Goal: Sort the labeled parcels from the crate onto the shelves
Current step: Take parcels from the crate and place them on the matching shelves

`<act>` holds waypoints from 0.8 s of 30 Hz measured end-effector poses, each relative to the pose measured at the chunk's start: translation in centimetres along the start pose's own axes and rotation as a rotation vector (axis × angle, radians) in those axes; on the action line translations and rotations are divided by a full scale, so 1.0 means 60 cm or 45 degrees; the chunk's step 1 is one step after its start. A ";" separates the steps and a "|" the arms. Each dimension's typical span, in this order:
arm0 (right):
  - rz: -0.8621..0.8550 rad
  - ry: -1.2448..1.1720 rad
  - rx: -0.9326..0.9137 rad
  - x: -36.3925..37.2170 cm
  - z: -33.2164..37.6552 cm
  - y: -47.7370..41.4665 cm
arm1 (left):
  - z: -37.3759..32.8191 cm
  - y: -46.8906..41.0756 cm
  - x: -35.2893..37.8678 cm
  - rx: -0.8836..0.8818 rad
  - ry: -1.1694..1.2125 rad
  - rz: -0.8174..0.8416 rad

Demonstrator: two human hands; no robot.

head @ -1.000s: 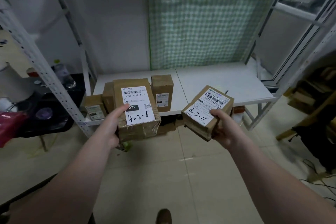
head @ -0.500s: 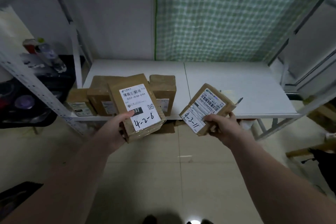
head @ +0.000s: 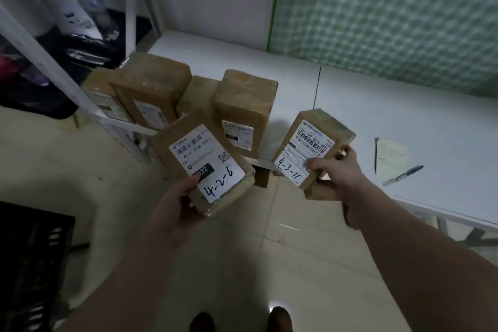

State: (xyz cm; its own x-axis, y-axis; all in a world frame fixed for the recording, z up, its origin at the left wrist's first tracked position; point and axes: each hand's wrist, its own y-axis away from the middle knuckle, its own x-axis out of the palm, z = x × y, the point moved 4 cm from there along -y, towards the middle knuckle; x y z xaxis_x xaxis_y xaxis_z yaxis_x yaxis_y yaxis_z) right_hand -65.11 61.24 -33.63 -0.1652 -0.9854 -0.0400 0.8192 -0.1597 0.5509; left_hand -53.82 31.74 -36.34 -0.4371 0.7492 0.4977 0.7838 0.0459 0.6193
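My left hand grips a brown parcel whose white label reads 4-2-6, thumb on the label's lower left corner. My right hand holds a smaller brown parcel labeled 4-3-11, thumb across the label and fingers behind the box. Both parcels hang just in front of the low white shelf. Several brown parcels stand upright on the shelf's left end, directly behind the 4-2-6 parcel.
A white perforated shelf post slants down at the left. A pen and a paper note lie on the shelf to the right. A dark crate sits on the tiled floor at lower left. My shoes show at the bottom.
The view has moved closer to the low shelf and tilted left. Both parcels have come nearer to the shelf edge, still in the same hands.
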 end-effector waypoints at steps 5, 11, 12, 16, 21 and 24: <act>0.066 0.094 -0.070 0.006 -0.047 -0.106 | 0.082 -0.068 -0.020 0.018 0.141 0.005; 0.089 0.192 -0.216 0.027 -0.101 -0.188 | 0.119 -0.106 -0.027 0.071 0.137 0.121; 0.091 0.218 -0.237 0.030 -0.107 -0.194 | 0.122 -0.110 -0.032 0.080 0.139 0.121; 0.085 0.218 -0.273 0.033 -0.138 -0.212 | 0.129 -0.120 -0.042 0.089 0.181 0.140; 0.074 0.262 -0.275 0.041 -0.158 -0.218 | 0.131 -0.121 -0.048 0.072 0.220 0.158; 0.072 0.327 -0.291 0.044 -0.160 -0.220 | 0.132 -0.121 -0.049 0.069 0.214 0.168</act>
State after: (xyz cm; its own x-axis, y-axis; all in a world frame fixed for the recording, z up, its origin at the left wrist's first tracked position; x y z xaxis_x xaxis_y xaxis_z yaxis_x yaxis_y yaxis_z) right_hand -71.09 60.16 -49.05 0.0033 -0.9710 -0.2391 0.9297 -0.0851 0.3584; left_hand -54.73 34.43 -47.10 -0.3932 0.6303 0.6694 0.8595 -0.0065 0.5110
